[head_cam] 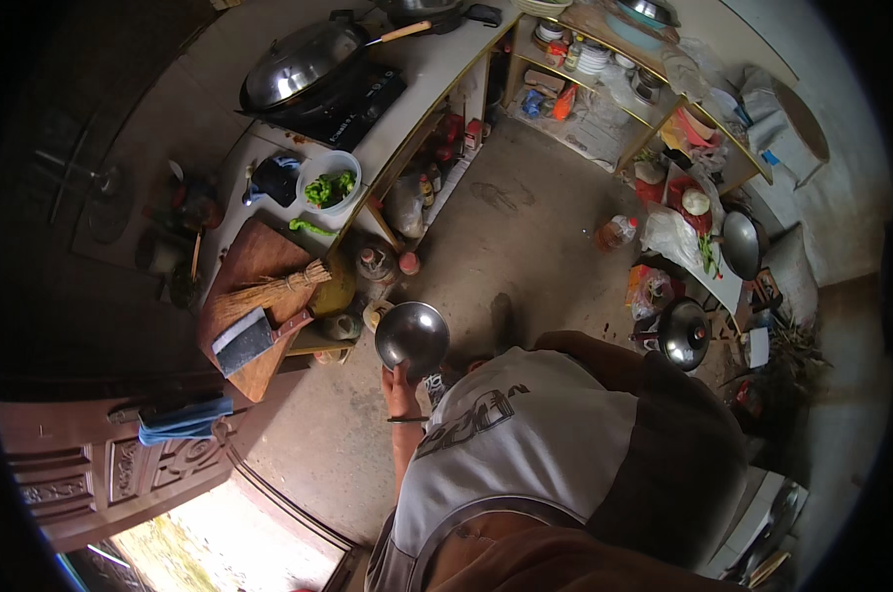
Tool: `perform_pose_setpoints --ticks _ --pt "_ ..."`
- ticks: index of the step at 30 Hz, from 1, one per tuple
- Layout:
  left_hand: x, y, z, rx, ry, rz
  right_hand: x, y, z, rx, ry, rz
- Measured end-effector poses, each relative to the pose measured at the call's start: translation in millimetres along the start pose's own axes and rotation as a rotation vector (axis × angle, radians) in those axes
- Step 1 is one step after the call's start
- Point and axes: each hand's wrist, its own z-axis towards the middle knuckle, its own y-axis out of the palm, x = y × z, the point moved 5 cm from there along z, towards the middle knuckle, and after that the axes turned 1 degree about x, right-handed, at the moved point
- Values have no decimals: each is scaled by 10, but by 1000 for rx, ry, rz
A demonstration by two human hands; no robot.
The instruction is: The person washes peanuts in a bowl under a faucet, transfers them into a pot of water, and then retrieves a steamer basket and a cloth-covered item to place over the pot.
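My left hand (401, 396) grips the near rim of a metal bowl (412, 337), thumb over the edge. The bowl's shiny inside faces up, and nothing shows in it. A bracelet circles that wrist. Only part of my right arm (578, 354) shows beyond my shirt; the right hand is out of view. Left of the bowl, a wooden cutting board (250, 255) lies at the counter's end. On it rest a cleaver (243, 344) and a straw whisk brush (269, 291). Past the board, a plastic bowl (349, 166) holds cut green peppers (329, 189), and one green pepper (312, 227) lies beside it.
A lidded wok (298, 63) sits on an induction cooker (358, 107) farther along the counter. Jars and bottles stand below. To the right are a plastic bottle (615, 233), a lidded pan (683, 334) and a low table (720, 285). A wooden door (113, 451) stands ajar at lower left.
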Motion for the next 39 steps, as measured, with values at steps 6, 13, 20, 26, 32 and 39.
perform_pose_setpoints --ticks 6,13,20,26,32,39 --pt "368 938 1031 -308 -43 127 325 383 -325 252 265 222" --pt "213 2321 1811 -387 -130 281 678 373 -727 510 440 649" --pt "-228 3699 2637 -232 -146 114 1826 -447 -956 601 405 694" --pt "100 4665 3296 -212 47 35 2531 -1335 -1377 689 348 666" --pt "457 5491 4093 -150 67 -33 3260 -2399 -1421 782 326 699" --pt "527 6094 5524 27 130 -41 4084 -3988 -1640 1003 312 732"
